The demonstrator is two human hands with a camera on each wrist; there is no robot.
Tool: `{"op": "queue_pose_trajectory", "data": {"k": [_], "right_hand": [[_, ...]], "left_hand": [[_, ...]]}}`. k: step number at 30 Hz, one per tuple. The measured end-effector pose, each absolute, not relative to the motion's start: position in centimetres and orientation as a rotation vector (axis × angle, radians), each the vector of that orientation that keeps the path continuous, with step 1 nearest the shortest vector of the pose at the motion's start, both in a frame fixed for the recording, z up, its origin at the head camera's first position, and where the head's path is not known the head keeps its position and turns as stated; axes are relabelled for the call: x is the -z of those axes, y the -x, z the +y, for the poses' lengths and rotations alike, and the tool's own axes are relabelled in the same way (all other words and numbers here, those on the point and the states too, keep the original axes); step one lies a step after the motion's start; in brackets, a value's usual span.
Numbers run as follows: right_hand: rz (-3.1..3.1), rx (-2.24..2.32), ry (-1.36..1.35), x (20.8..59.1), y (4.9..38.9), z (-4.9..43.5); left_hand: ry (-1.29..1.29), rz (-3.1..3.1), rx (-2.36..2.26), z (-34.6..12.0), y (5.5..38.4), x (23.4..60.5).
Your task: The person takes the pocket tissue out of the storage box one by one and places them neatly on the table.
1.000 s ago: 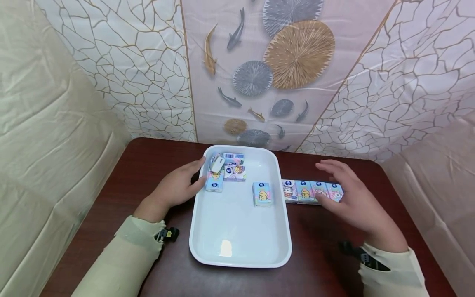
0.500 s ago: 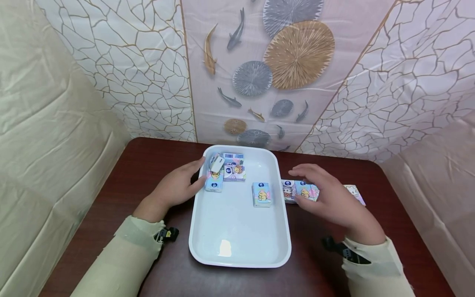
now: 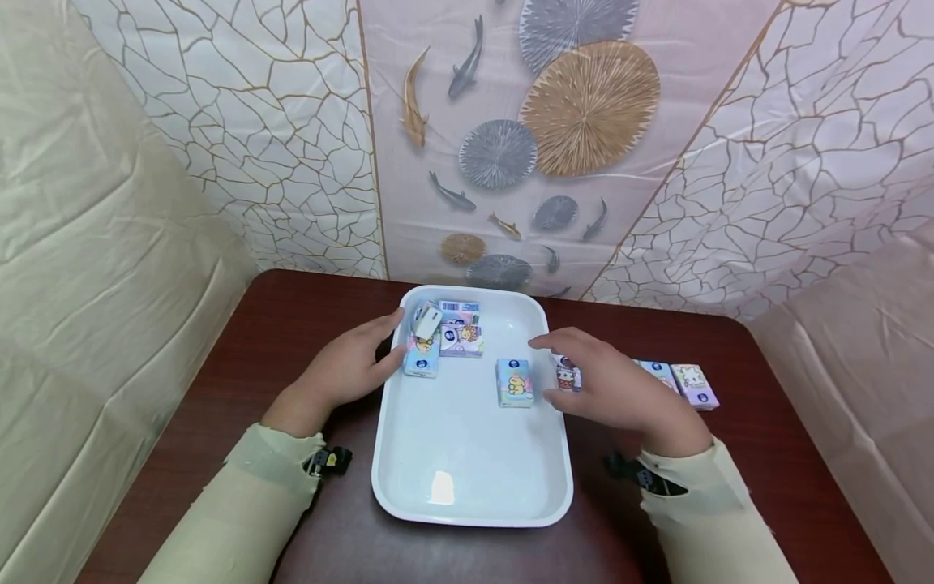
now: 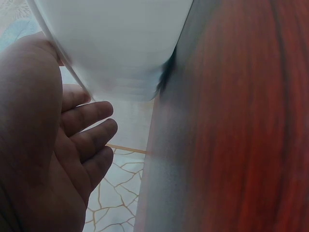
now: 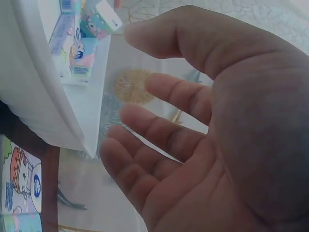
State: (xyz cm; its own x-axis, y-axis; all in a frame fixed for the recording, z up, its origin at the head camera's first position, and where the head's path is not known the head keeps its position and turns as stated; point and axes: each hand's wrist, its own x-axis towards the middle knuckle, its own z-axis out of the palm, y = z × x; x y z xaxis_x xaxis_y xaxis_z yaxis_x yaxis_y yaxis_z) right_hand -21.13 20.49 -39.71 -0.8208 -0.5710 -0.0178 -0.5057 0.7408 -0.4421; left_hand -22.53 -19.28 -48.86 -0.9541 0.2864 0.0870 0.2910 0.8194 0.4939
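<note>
My left hand [image 3: 346, 365] rests at the left rim of a white tray [image 3: 467, 478], its thumb and index fingertips touching the edge; in the left wrist view the other fingers lie loosely bent beside the tray. Over the tray's right rim hovers my right hand [image 3: 620, 385], palm empty, thumb and fingers spread apart. Just left of its fingertips, a small tissue pack [image 3: 515, 383] lies alone inside the tray. Several more tissue packs cluster in the far left corner, including a purple pack [image 3: 461, 341], a blue pack [image 3: 422, 358] and a tilted pack [image 3: 428, 320].
Right of the tray, a row of tissue packs lies on the dark red wooden table [image 3: 321, 519], partly hidden by my right hand. A purple pack [image 3: 695, 385] ends that row. A patterned cloth [image 3: 306, 146] hangs behind the table.
My right hand has moved left from above the row of tissue packs to the tray's right rim, uncovering the row's right end. My left hand and the tray stay put.
</note>
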Motion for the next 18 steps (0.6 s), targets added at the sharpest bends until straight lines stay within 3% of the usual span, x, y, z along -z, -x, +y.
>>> {"op": "queue_pose_trajectory", "data": {"k": [18], "right_hand": [[2.727, 0.434, 0.718, 40.3, 23.9, 16.8]], "left_hand": [[0.480, -2.984, 0.814, -19.3, 22.4, 48.7]]}}
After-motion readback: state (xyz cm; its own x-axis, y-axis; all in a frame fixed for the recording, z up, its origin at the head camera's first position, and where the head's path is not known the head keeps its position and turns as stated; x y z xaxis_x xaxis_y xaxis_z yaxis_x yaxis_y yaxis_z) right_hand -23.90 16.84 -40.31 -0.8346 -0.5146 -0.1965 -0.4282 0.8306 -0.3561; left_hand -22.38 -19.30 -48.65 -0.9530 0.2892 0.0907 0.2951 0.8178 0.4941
